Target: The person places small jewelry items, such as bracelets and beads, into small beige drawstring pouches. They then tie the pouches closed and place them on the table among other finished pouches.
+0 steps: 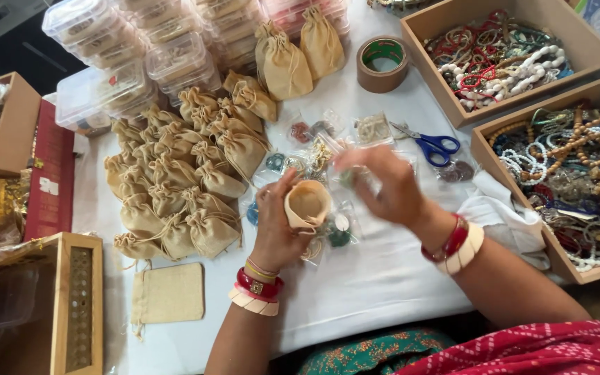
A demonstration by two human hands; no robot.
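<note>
My left hand point(277, 223) holds a small beige drawstring pouch point(307, 204) upright with its mouth held open. Just to its right, my right hand point(381, 182) is blurred and pinches a small clear packet point(353, 178) with something greenish inside, close above the pouch's opening. Both wrists wear red and white bangles. Beneath the hands lie several small clear packets of jewellery point(312, 144) on the white cloth.
A heap of filled beige pouches point(175, 187) lies to the left, one flat empty pouch point(168, 294) nearer me. Stacked clear plastic boxes point(126, 55) stand behind. Brown tape roll point(382, 64), blue scissors point(433, 146) and two wooden trays of beads point(581, 43) are at right.
</note>
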